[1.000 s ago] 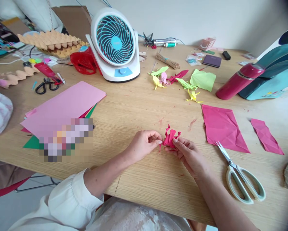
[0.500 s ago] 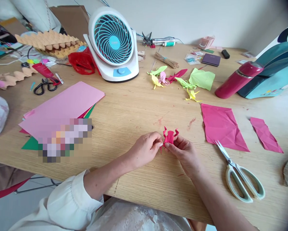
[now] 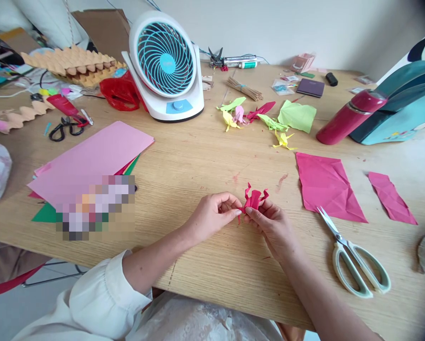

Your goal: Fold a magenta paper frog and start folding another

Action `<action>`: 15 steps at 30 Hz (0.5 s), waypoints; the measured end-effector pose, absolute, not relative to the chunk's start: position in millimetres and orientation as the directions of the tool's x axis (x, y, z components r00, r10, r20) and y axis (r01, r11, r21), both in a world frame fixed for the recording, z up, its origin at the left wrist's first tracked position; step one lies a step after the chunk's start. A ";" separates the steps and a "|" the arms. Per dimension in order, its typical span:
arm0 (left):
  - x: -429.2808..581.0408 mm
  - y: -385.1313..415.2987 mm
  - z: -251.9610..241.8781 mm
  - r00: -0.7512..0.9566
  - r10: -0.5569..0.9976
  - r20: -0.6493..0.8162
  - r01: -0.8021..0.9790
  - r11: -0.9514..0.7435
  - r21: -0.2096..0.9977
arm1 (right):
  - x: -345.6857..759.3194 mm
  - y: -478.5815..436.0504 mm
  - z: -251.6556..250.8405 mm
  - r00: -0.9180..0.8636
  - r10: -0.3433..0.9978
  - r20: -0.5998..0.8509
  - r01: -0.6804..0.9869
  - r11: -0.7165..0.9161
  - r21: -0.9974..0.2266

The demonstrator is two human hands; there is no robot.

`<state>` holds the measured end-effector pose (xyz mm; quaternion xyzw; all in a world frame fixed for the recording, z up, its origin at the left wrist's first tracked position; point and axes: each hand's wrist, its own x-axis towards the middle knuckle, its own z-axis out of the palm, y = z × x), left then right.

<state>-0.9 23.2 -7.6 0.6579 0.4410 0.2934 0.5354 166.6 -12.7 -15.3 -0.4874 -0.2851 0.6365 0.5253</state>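
Between my hands, above the table's front part, is a small red origami figure (image 3: 254, 199) with thin curled limbs sticking up on both sides. My right hand (image 3: 272, 223) pinches its body, thumb on top. With thumb and forefinger, my left hand (image 3: 217, 212) grips a thin folded limb at the figure's lower left. Fingers cover part of the figure's underside. To the right lie open-bladed scissors (image 3: 345, 244) with pale handles, their tip touching a creased red paper sheet (image 3: 328, 187). A narrower red paper strip (image 3: 393, 197) rests farther right.
Several folded paper figures (image 3: 281, 138) and a crumpled green paper (image 3: 297, 115) lie toward the back. A white fan (image 3: 167, 61) stands behind. Coloured paper sheets (image 3: 98, 151) are stacked at left. A red flask (image 3: 352, 117) leans beside a blue bag (image 3: 404, 106).
The red origami figure has shifted slightly right and tilted clockwise in my right hand. My left hand has moved a little right, still pinching the lower-left limb.
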 end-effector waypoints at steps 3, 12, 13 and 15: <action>-1.6 22.4 -5.6 0.421 0.906 -0.044 0.312 -0.099 0.945 | 164.9 -13.2 -15.1 0.013 0.951 -0.309 -0.400 -0.278 -0.873; 2.6 13.9 -3.2 0.434 0.897 0.087 0.353 -0.258 0.899 | 163.9 -13.4 -17.8 0.012 0.958 -0.286 -0.399 -0.258 -0.880; 2.8 14.0 -3.6 0.428 0.901 0.076 0.346 -0.241 0.907 | 163.8 -13.3 -18.1 0.024 0.958 -0.285 -0.398 -0.253 -0.882; 2.6 14.6 -4.1 0.423 0.904 0.058 0.344 -0.220 0.913 | 163.2 -13.4 -18.1 0.040 0.958 -0.283 -0.397 -0.245 -0.885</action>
